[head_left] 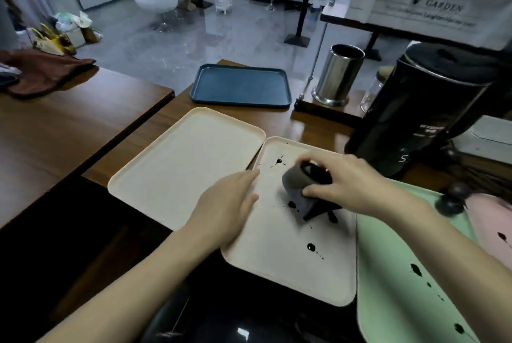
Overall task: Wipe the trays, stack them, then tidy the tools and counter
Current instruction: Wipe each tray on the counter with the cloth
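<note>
A cream tray (279,256) spotted with dark drops lies in front of me. My right hand (352,182) grips a dark grey cloth (302,190) and holds it down on the tray's middle. Flat on the tray's left rim rests my left hand (224,207), fingers straight. A second cream tray (177,165) lies to the left, with no spots on it. Farther back sits a dark blue tray (241,85). At the right are a mint green tray (399,268) with dark spots and a pink tray (496,229) partly out of view.
A black kettle-like appliance (421,110) stands close behind my right hand. A steel cylinder container (336,73) and a glass jar (374,90) stand behind it. A brown cloth (41,73) lies on the separate wooden table at left. The counter's front edge runs under the trays.
</note>
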